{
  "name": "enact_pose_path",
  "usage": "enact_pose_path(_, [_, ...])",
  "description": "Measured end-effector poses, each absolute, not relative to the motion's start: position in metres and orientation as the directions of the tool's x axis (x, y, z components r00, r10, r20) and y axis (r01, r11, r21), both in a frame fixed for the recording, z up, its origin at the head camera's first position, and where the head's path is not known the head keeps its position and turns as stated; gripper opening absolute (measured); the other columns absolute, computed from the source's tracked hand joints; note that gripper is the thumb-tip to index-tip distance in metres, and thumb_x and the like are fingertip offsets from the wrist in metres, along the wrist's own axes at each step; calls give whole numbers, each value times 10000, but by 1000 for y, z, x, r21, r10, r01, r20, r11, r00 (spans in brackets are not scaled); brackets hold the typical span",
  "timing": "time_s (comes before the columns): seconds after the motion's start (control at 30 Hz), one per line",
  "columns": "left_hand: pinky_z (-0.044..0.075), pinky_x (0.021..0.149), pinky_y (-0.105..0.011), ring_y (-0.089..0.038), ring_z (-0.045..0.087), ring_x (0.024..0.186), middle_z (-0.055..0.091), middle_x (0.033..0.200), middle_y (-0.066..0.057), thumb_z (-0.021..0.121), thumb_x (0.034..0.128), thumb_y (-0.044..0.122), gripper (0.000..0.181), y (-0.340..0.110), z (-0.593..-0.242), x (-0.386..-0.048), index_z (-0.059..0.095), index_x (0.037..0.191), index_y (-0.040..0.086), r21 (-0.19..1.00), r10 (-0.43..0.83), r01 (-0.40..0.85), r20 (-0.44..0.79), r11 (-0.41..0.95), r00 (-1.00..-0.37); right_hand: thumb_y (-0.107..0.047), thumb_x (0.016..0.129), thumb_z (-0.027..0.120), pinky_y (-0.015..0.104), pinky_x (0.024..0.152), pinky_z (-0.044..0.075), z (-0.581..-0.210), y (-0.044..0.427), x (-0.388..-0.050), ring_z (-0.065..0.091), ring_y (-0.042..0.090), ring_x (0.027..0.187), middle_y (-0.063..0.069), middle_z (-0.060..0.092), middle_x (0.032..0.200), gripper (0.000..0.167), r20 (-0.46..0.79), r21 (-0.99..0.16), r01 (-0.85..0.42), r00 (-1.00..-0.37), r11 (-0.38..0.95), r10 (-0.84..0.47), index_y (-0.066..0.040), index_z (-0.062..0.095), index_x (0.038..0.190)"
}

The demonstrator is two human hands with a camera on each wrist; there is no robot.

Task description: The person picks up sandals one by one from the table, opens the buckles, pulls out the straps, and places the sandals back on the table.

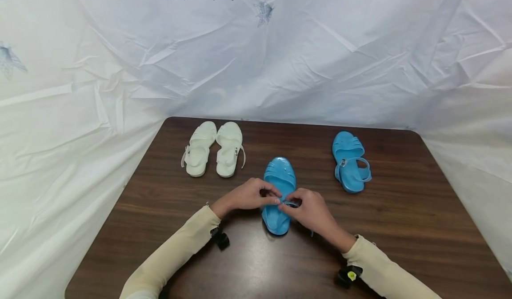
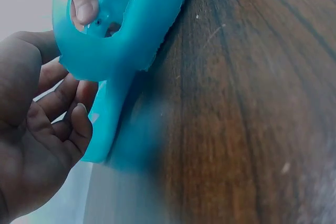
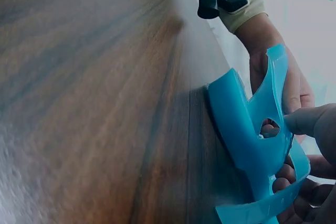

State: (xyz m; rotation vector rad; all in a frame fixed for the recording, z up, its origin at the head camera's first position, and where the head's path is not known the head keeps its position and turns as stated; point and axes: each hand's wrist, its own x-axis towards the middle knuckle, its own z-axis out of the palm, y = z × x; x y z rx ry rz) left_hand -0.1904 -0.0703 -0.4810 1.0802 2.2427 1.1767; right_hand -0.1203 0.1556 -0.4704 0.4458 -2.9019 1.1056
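A blue sandal (image 1: 280, 172) lies mid-table, toe pointing away, with both hands at its ankle strap. My left hand (image 1: 250, 194) reaches in from the left and pinches the strap near the buckle area; its lower fingers are curled in the left wrist view, beside the blue strap (image 2: 100, 66). From the other side, my right hand (image 1: 314, 210) grips the strap between thumb and fingers. The loose strap end (image 3: 257, 211) bends out below that hand in the right wrist view. The fingertips cover the buckle, so its fastening cannot be made out.
Another blue sandal (image 1: 347, 145) lies at the back right, its strap looped. Two white sandals (image 1: 203, 134) stand side by side at the back left, straps hanging outward. A pale printed sheet (image 1: 280, 59) hangs behind the brown table (image 1: 400, 201).
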Motion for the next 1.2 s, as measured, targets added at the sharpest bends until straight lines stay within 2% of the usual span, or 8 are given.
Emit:
enact_pose_path(0.23, [554, 834, -231, -7, 666, 962, 746, 1104, 65, 684, 1005, 253, 224, -73, -479, -190, 765, 1182, 142, 802, 791, 491, 40, 339, -611, -256, 841, 858, 239, 651, 517, -470, 155, -119, 605, 27, 749, -85, 682, 858, 166, 128, -664, -287, -953, 691, -273, -142, 809, 951])
enact_pose_path(0.4, [560, 826, -236, -14, 671, 960, 743, 1104, 58, 687, 1002, 241, 210, -77, -480, -191, 775, 1167, 144, 797, 789, 510, 68, 325, -610, -244, 835, 866, 232, 658, 525, -470, 154, -117, 623, 41, 770, -92, 674, 851, 158, 134, -668, -289, -953, 686, -272, -147, 812, 947])
enact_pose_path(0.87, [563, 853, -280, -78, 677, 955, 750, 1071, 2, 640, 1022, 154, 173, -85, -482, -195, 756, 1127, 80, 883, 776, 375, 18, 284, -631, -241, 824, 874, 223, 617, 497, -474, 155, -114, 582, 40, 720, -87, 657, 830, 168, 133, -668, -268, -961, 694, -242, -144, 808, 944])
enact_pose_path(1.03, [547, 852, -270, -64, 653, 964, 733, 1088, 48, 599, 1050, 244, 225, -77, -481, -193, 746, 1163, 116, 879, 776, 359, -20, 314, -630, -225, 817, 879, 223, 608, 495, -475, 156, -114, 580, 45, 706, -87, 652, 815, 163, 146, -677, -262, -964, 688, -223, -134, 807, 932])
enact_pose_path(1.2, [555, 861, -261, -33, 668, 1008, 746, 1083, 116, 664, 1015, 320, 203, -68, -481, -192, 775, 1129, 195, 858, 787, 411, 12, 309, -617, -226, 818, 878, 225, 600, 488, -476, 155, -114, 566, 39, 690, -85, 649, 808, 165, 163, -678, -274, -961, 682, -224, -136, 810, 938])
